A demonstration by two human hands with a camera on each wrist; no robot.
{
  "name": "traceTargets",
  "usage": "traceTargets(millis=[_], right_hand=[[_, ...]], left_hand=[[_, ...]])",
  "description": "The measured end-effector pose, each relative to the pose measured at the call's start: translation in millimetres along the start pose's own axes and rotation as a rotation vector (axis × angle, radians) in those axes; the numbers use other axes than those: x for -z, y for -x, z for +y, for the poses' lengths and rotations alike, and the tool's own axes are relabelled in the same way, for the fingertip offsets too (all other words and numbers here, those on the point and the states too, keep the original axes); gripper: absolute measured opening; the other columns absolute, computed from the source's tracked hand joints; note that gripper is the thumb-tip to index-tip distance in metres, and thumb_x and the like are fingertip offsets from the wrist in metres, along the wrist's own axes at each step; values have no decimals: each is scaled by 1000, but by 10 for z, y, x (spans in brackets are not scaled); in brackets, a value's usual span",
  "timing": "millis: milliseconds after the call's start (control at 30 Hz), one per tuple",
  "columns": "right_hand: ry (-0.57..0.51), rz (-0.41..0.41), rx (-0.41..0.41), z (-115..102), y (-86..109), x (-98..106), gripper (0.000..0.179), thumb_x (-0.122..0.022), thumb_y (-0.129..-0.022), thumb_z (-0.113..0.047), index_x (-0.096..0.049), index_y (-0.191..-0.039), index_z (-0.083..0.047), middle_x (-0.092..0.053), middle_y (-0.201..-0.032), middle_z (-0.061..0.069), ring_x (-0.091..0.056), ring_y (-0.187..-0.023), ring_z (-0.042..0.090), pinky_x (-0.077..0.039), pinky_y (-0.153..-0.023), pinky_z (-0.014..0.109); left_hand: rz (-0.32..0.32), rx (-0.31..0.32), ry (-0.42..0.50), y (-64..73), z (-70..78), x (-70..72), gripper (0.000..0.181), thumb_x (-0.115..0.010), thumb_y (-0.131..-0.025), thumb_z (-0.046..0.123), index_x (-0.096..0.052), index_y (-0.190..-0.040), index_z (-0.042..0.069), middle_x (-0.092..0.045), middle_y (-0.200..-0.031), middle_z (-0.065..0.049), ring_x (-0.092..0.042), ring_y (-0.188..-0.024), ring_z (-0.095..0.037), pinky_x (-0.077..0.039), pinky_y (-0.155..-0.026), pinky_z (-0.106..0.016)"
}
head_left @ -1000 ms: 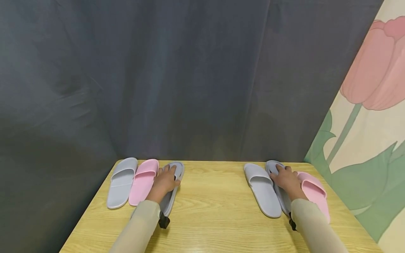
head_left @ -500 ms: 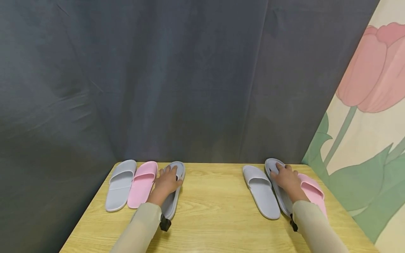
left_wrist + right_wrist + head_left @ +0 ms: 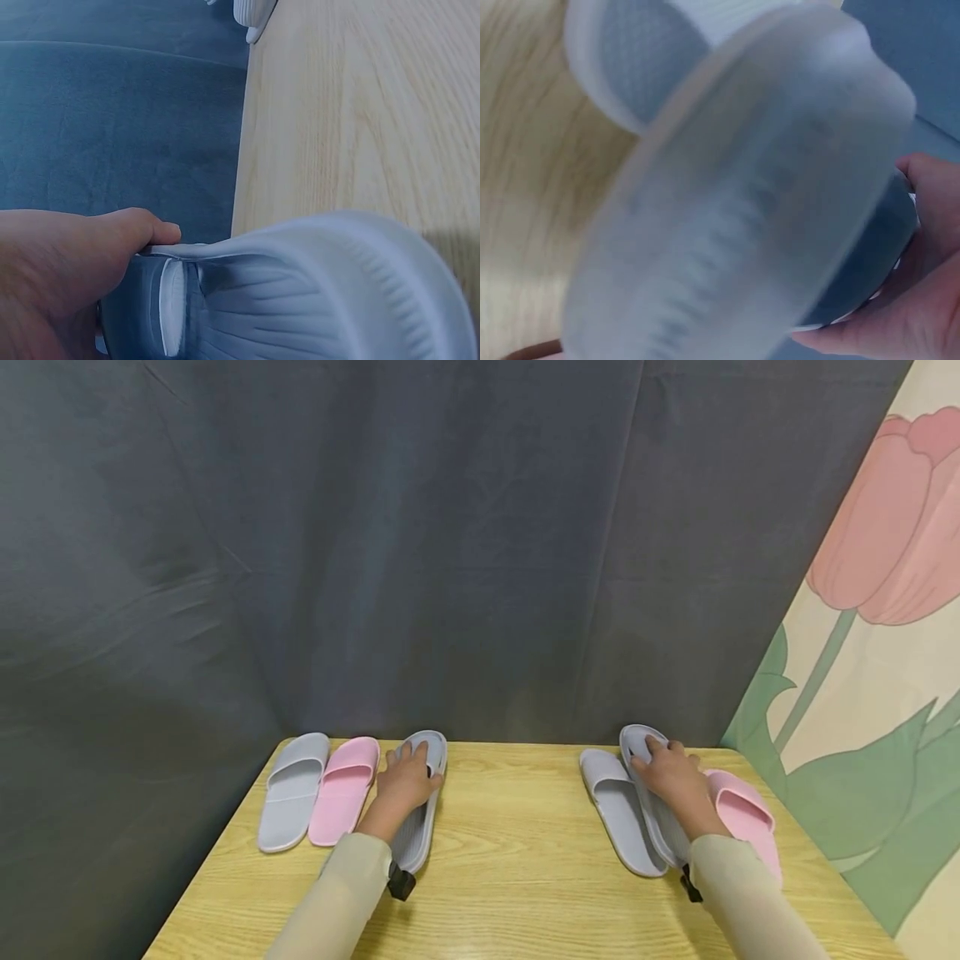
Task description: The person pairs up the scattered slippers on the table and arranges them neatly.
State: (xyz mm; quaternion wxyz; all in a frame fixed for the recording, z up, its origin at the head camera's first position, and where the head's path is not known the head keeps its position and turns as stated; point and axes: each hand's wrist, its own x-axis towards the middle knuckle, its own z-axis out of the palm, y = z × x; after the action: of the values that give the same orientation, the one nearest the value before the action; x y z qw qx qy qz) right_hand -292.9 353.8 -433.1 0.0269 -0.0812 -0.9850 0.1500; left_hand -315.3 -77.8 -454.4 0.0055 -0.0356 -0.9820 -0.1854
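Left hand [image 3: 405,783] is gripping 1 gray slipper [image 3: 412,845] beneath it, right hand [image 3: 671,777] another gray slipper [image 3: 663,825]; I'm judging this lifting, carrying next probably calling for steady grips.

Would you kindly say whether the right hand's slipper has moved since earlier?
Yes: in the head view, the held slipper has shifted left, toward the pale slipper lying alongside.

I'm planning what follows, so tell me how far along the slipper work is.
Done: the left hand grips a ribbed slipper and the right hand grips a similar slipper. In hand: both of those, the right-hand one overlapping a light grey slipper in the head view. Remaining, probably: pairing them, then the pink slippers and the light grey slippers, which lie split across the table.
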Motion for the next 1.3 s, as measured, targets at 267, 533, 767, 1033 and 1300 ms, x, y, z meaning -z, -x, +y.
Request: traceTargets(millis=[267, 533, 767, 1033, 1300], right_hand=[[-9, -6, -32, -129, 13, 34, 71, -46, -99, -45, -33, -154, -2, -29, -145, 40, -33, -124, 68, -37, -88, 77], [-1, -10, -12, -340, 46, 25, 69, -46, -100, -44, -35, -154, -3, -33, -142, 41, -33, -125, 69, -41, -88, 75], [16, -42, 0, -547, 72, 42, 69, -46, -101, -45, -34, -156, -5, -32, -146, 39, -31, -129, 67, -43, -89, 73], [22, -85, 13, -710, 92, 22, 70, -45, -102, -48, -32, -157, -6, -31, -148, 38, -29, -131, 67, -43, -90, 72], [23, -71, 14, -858, 102, -32, 70, -46, -102, -47, -33, -157, -7, -32, -149, 37, -33, -130, 66, -44, -90, 71]], left_hand=[[17, -2, 18, 15, 66, 12, 73, -67, -94, 39, -40, -154, 8, -36, -156, -23, -34, -139, -48, -44, -95, -67], [15, 5, 51, 75, 144, 3, 71, -68, -94, 38, -41, -154, 9, -36, -156, -23, -33, -139, -48, -42, -96, -69], [14, -3, 50, 45, 218, -4, 72, -67, -95, 40, -40, -154, 10, -35, -157, -22, -32, -141, -47, -42, -96, -69], [18, 4, 52, 15, 260, -36, 72, -67, -94, 40, -40, -154, 11, -35, -157, -21, -32, -141, -47, -42, -97, -68], [25, -13, 63, 32, 312, -20, 72, -67, -94, 39, -40, -154, 9, -35, -157, -22, -33, -140, -48, -42, -97, -68]])
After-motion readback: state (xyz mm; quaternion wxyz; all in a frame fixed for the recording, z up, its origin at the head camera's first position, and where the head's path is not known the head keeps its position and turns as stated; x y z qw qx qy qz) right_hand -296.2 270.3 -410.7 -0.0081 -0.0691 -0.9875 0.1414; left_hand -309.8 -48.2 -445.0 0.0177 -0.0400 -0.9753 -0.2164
